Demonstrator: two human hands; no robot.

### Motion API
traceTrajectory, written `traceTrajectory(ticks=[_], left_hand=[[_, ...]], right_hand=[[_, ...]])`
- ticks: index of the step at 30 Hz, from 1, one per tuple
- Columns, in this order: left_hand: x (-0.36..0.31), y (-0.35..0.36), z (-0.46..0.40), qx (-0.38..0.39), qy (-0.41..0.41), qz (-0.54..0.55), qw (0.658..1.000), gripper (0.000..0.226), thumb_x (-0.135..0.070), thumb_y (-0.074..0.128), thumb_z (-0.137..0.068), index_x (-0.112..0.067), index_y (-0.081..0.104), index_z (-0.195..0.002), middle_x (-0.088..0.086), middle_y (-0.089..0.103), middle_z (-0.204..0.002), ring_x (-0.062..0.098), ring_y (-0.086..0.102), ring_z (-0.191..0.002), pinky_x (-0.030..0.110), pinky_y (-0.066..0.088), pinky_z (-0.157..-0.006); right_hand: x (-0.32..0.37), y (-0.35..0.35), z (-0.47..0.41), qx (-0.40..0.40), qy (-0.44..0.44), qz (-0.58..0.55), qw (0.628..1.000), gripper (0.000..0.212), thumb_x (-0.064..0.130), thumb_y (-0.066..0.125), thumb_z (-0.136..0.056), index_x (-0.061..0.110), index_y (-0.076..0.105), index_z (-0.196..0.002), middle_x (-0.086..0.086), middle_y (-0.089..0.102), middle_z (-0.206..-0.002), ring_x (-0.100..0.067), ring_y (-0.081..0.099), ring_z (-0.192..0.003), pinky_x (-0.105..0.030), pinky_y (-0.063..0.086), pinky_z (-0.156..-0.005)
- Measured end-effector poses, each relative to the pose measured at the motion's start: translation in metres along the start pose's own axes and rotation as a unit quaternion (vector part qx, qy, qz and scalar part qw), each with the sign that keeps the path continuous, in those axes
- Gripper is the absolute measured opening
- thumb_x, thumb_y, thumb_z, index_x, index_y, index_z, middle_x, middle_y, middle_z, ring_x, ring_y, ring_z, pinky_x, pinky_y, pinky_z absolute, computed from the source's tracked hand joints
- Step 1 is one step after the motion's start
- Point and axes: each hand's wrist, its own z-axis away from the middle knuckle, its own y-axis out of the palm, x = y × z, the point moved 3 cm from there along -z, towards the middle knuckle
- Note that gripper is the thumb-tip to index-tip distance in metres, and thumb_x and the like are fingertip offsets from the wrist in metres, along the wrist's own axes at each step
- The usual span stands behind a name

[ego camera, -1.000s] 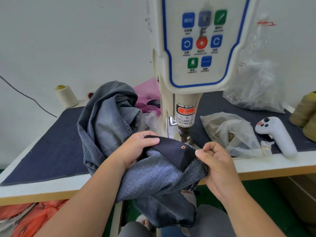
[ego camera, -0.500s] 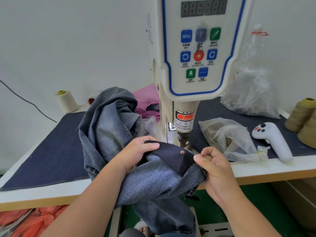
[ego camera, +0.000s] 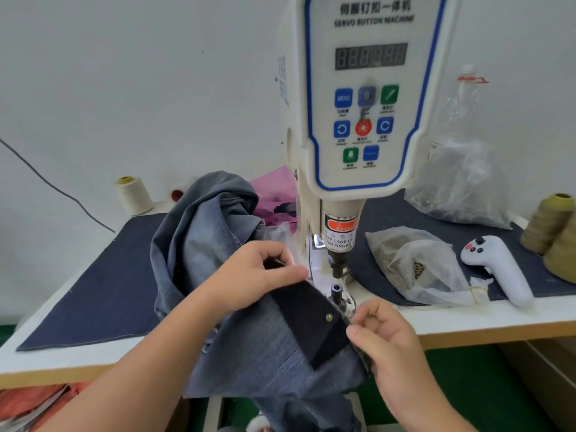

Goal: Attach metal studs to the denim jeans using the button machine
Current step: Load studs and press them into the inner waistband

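A white bench [ego camera: 498,319] is covered by a dark blue cloth mat [ego camera: 103,285], with a cream thread cone [ego camera: 134,195] at the back left and olive thread cones [ego camera: 551,226] at the right edge, partly cut off. Two clear plastic bags [ego camera: 414,266] and a white handheld controller [ego camera: 498,266] are seen right of the button machine [ego camera: 364,98], whose punch [ego camera: 338,263] hangs above a small lower die [ego camera: 336,289]. The denim jeans [ego camera: 212,232] are heaped left of the machine and draped off the bench front. A dark flap [ego camera: 308,319] bearing one brass stud [ego camera: 329,317] is held just in front of the die. The flap's upper edge is pinched by the left hand [ego camera: 258,275]; its lower corner is pinched by the right hand [ego camera: 383,341], fingers curled. The bag contents are blurred.
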Motion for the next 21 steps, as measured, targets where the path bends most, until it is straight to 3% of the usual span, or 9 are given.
traceTrajectory(ticks=[2,4,6,8,9,12,14,17,21], left_hand=[[-0.005,-0.001,0.004,0.077,-0.037,-0.095,0.992,0.041,-0.062,0.075,-0.068,-0.024,0.066,-0.077,-0.002,0.066,-0.074,0.007,0.059,-0.068,0.026,0.049,-0.070],[-0.007,0.001,0.010,0.085,-0.041,-0.160,0.983,0.034,-0.061,0.074,-0.070,-0.030,0.066,-0.081,-0.009,0.069,-0.082,0.002,0.063,-0.076,0.028,0.054,-0.078],[-0.008,-0.004,0.014,-0.046,0.006,-0.242,0.969,0.031,-0.060,0.069,-0.074,-0.032,0.063,-0.087,-0.013,0.064,-0.087,0.004,0.061,-0.085,0.032,0.052,-0.082],[-0.008,-0.015,0.020,-0.215,0.013,-0.351,0.911,0.038,-0.056,0.067,-0.079,-0.025,0.063,-0.100,-0.008,0.059,-0.102,0.016,0.056,-0.097,0.037,0.048,-0.087],[-0.005,-0.021,0.024,-0.270,-0.024,-0.387,0.881,0.047,-0.056,0.068,-0.080,-0.022,0.060,-0.111,-0.003,0.057,-0.112,0.022,0.053,-0.105,0.040,0.045,-0.090],[0.014,-0.028,0.036,-0.276,-0.171,-0.455,0.829,0.088,-0.071,0.067,-0.071,-0.020,0.039,-0.137,0.005,0.040,-0.137,0.033,0.039,-0.126,0.048,0.038,-0.098],[0.028,-0.020,0.044,-0.243,-0.206,-0.488,0.813,0.112,-0.079,0.065,-0.064,-0.019,0.021,-0.147,0.006,0.026,-0.148,0.034,0.030,-0.135,0.052,0.032,-0.107],[0.044,-0.012,0.048,-0.223,-0.223,-0.490,0.812,0.125,-0.080,0.064,-0.063,-0.020,0.001,-0.154,0.005,0.005,-0.159,0.032,0.013,-0.146,0.058,0.017,-0.116],[0.056,-0.017,0.043,-0.222,-0.170,-0.409,0.869,0.110,-0.051,0.076,-0.073,-0.017,0.011,-0.155,0.007,0.011,-0.159,0.032,0.017,-0.142,0.046,0.026,-0.116]], right_hand=[[-0.009,0.003,0.007,0.033,0.028,0.097,0.994,0.026,-0.014,0.060,-0.084,0.010,0.057,-0.075,-0.007,0.054,-0.060,-0.018,0.047,-0.061,-0.026,0.041,-0.060],[-0.023,0.005,0.013,0.065,0.070,0.218,0.971,0.020,-0.006,0.063,-0.084,0.011,0.056,-0.077,0.002,0.053,-0.055,-0.014,0.046,-0.057,-0.022,0.038,-0.060],[-0.039,0.005,0.018,0.087,0.105,0.314,0.940,0.016,0.004,0.063,-0.082,0.017,0.057,-0.075,0.007,0.052,-0.051,-0.005,0.045,-0.052,-0.018,0.038,-0.060],[-0.055,0.004,0.025,0.091,0.150,0.369,0.913,0.011,0.015,0.063,-0.077,0.024,0.059,-0.071,0.009,0.058,-0.055,-0.002,0.053,-0.058,-0.019,0.045,-0.070],[-0.063,0.002,0.029,0.096,0.170,0.394,0.898,0.007,0.021,0.063,-0.075,0.025,0.061,-0.070,0.008,0.062,-0.062,-0.003,0.059,-0.067,-0.022,0.048,-0.081],[-0.083,-0.001,0.035,0.115,0.192,0.453,0.863,0.008,0.031,0.062,-0.077,0.029,0.068,-0.071,0.006,0.070,-0.082,-0.007,0.062,-0.092,-0.027,0.043,-0.100],[-0.087,-0.002,0.030,0.089,0.188,0.461,0.863,0.011,0.028,0.059,-0.083,0.027,0.069,-0.078,0.009,0.068,-0.086,-0.007,0.061,-0.099,-0.025,0.040,-0.104],[-0.082,0.008,0.019,0.072,0.175,0.405,0.894,0.014,0.023,0.058,-0.086,0.034,0.061,-0.095,0.015,0.063,-0.098,-0.010,0.060,-0.109,-0.028,0.042,-0.103],[-0.074,0.022,0.016,0.050,0.145,0.316,0.936,0.023,0.028,0.064,-0.086,0.030,0.060,-0.108,0.008,0.057,-0.120,-0.003,0.053,-0.110,-0.027,0.040,-0.098]])
